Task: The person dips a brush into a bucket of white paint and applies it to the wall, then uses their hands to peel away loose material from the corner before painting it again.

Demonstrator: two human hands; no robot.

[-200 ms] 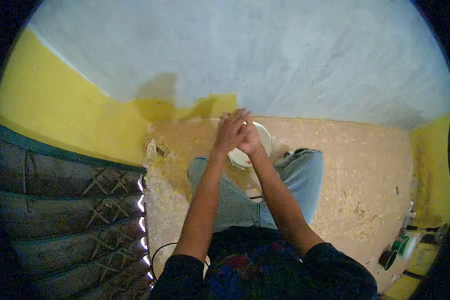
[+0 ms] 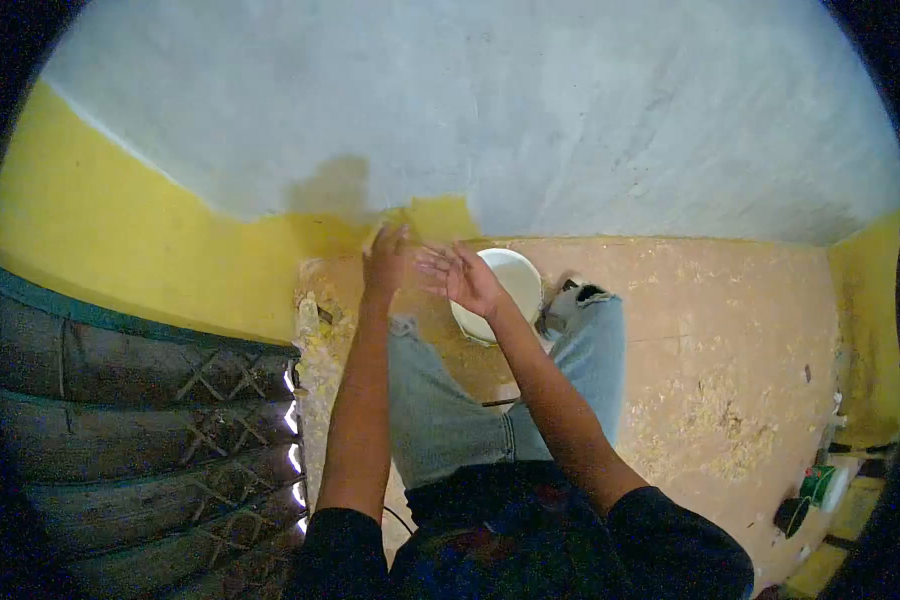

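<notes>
My left hand (image 2: 383,264) is raised, palm turned inward and fingers stretched, holding nothing I can see. To its right, my right hand (image 2: 470,284) is apart from it, with its fingers spread and palm showing. Just beyond the right wrist, a round white bucket (image 2: 480,335) stands on the floor between my knees. Its pale contents, if any, are hard to make out. A yellow patch (image 2: 442,217) of wall shows behind the hands, below the whitish-grey coated wall (image 2: 570,120). A small flat object (image 2: 500,397) shows between my thighs.
Dark slatted panels (image 2: 150,420) flank me on the left. The pinkish floor (image 2: 690,320) carries yellowish flakes, thickest at right. A green-and-white container (image 2: 820,487) and a dark pot (image 2: 792,516) sit at the far right. A small piece of debris (image 2: 323,314) lies near the left corner.
My hands were pressed together over the bucket; now they have parted. The left hand moved left, and the right hand shifted slightly left and down. More of the bucket shows.
</notes>
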